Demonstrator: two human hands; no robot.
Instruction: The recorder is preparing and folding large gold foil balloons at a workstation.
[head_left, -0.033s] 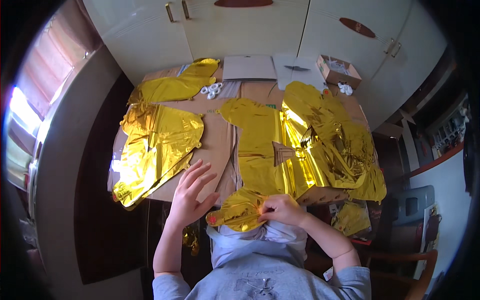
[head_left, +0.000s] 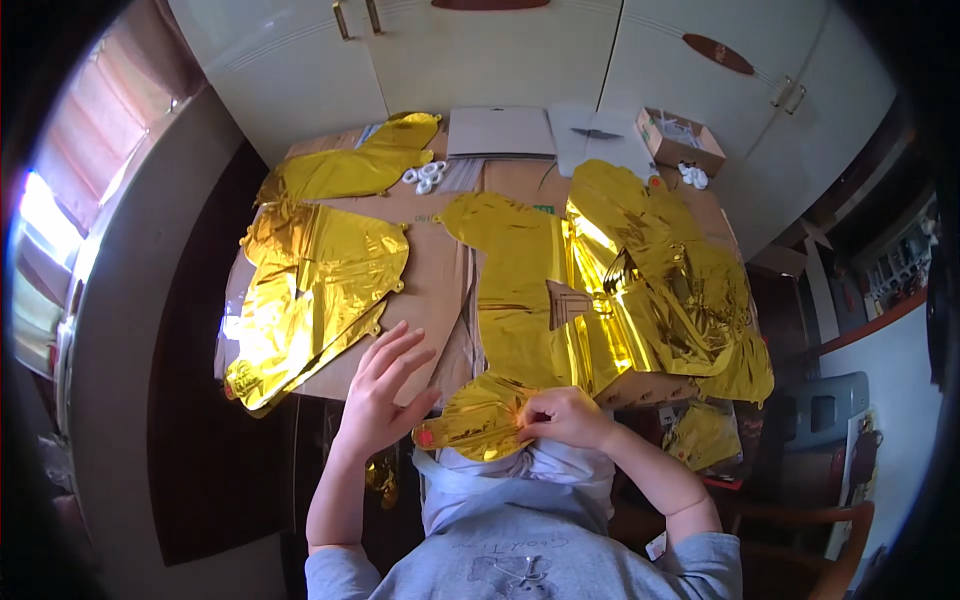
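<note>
A large flat gold foil balloon (head_left: 520, 300) spreads over the right half of the cardboard-covered table, its near end hanging over the front edge toward my lap. My right hand (head_left: 566, 416) pinches this hanging end between thumb and fingers, gathering the foil into creases. A small red mark shows on the end's left tip. Just left of it, my left hand (head_left: 388, 392) is raised with its fingers apart, holding nothing. Another flat gold foil balloon (head_left: 340, 260) lies beyond that hand on the left side of the table.
More gold foil (head_left: 345, 175) lies at the back left, near several white rings (head_left: 426, 178). A grey flat folder-like item (head_left: 500, 134) and a small open box (head_left: 680, 140) stand along the back. White cabinets (head_left: 500, 60) rise behind the table. A wooden chair (head_left: 850, 540) is at lower right.
</note>
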